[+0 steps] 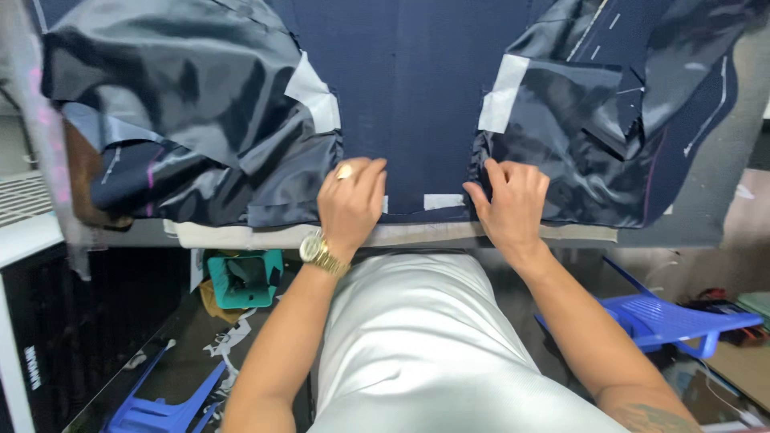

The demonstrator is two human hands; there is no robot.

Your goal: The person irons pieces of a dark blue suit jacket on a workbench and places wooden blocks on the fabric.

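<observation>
A dark navy jacket piece (417,88) lies spread on the worktable, its shiny dark lining (184,104) folded out to both sides, with white fusing strips (501,92) at the seams. My left hand (351,204), wearing a gold ring and a gold watch, presses flat on the hem at the left lining edge. My right hand (509,204) rests on the hem at the right lining edge, fingers bent on the fabric. Neither hand lifts anything.
The padded table edge (241,235) runs just below my hands. Under the table stand a teal bin (245,277), a blue plastic stool (674,317) at right and another blue stool (152,405) at lower left. A dark cabinet (72,337) stands at left.
</observation>
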